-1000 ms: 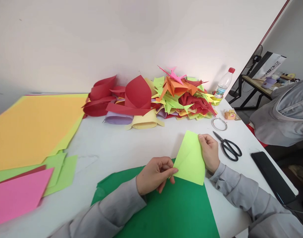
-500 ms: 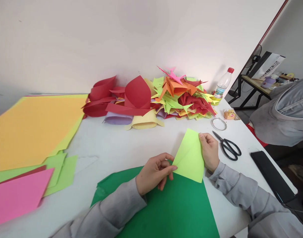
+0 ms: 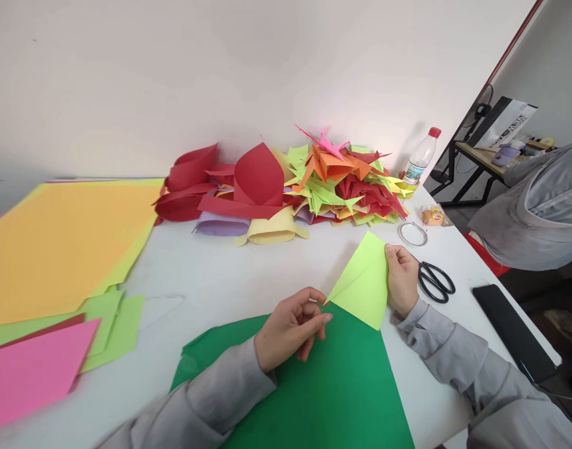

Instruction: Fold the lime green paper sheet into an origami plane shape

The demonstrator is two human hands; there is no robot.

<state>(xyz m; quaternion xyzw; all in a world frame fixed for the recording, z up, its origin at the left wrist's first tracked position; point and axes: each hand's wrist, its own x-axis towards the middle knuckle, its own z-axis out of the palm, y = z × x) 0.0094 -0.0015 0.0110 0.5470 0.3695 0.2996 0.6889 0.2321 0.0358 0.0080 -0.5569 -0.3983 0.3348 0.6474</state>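
My right hand point(image 3: 402, 279) pinches the right edge of a yellow-green sheet of paper point(image 3: 361, 284), which has a diagonal crease and is held raised above the table. At the sheet's left corner is my left hand point(image 3: 293, 327), its fingers curled loosely and thumb apart from the index finger; the corner lies close by the index fingertip. Beneath both the left hand and the sheet lies a large dark green sheet point(image 3: 314, 386). Black-handled scissors point(image 3: 435, 282) rest just right of my right hand, their blades hidden behind it.
Along the wall stand red rolled paper shapes point(image 3: 258, 174) and a pile of folded coloured paper point(image 3: 346, 181). A bottle point(image 3: 419, 159), a tape roll point(image 3: 412, 234), a wrapped snack point(image 3: 434, 216) and a black phone point(image 3: 514, 330) are on the right. Orange point(image 3: 71, 243) and pink sheets point(image 3: 38, 368) lie left.
My right hand has moved slightly up and right with the yellow-green paper, now covering the scissor blades. The paper's left corner has slipped out from between my left thumb and index finger.
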